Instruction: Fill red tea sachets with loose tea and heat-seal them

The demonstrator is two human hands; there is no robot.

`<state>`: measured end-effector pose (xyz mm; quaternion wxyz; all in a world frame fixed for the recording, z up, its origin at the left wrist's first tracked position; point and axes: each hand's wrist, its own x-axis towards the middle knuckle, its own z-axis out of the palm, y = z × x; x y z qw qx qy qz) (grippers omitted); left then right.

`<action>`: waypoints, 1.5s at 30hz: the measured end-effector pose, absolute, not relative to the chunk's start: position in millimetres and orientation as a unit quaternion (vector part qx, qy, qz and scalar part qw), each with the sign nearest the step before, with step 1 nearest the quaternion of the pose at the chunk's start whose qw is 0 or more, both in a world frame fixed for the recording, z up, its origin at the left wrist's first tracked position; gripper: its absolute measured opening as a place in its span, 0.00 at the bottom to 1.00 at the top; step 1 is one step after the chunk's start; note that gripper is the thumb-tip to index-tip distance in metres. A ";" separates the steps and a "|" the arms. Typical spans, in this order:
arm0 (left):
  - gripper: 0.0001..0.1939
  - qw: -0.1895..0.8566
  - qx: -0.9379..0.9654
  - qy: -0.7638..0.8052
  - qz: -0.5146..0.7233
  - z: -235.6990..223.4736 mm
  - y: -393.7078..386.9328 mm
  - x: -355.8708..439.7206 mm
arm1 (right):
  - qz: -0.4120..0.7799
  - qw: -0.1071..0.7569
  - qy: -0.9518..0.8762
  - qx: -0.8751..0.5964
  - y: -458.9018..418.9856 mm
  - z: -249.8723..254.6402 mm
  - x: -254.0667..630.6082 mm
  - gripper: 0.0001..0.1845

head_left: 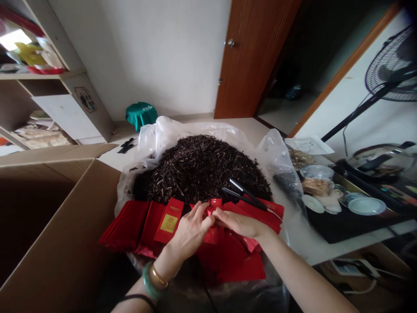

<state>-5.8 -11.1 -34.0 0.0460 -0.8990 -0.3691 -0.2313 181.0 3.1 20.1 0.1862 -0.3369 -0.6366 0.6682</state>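
My left hand (192, 228), with a green bangle and a gold bracelet on its wrist, is closed on a small red packet (213, 236). From the other side my right hand (239, 222) meets it, its fingers closed at the same packet; their tips are partly hidden. Beside my left hand lies a red packet with a gold label (168, 222). Stacks of flat red packets (125, 224) fan out to the left, and more red packets (234, 265) lie below my hands. A black hair-straightener-like clamp tool (246, 195) with a pale cord rests on packets right of my hands.
A heap of dark dried tea-like leaves (202, 163) fills a clear plastic bag (278, 152) behind the packets. An open cardboard box (74, 208) stands left. At right, a table holds plastic tubs (316, 174) and a white lid (366, 205); a standing fan (391, 69) is behind.
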 end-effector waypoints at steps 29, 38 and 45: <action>0.10 -0.014 -0.867 -0.469 -0.167 -4.4 -2.5 -16.5 | 0.249 0.008 -0.825 -0.508 112.8 -12.6 119.8 0.40; 0.10 -0.035 -0.854 -0.483 -0.189 -4.3 -2.1 -15.6 | 0.205 -0.025 -0.840 -0.503 114.8 -12.9 113.9 0.31; 0.09 -0.042 -0.844 -0.496 -0.201 -6.9 -1.5 -14.6 | 0.212 0.028 -0.833 -0.511 115.7 -17.9 115.0 0.21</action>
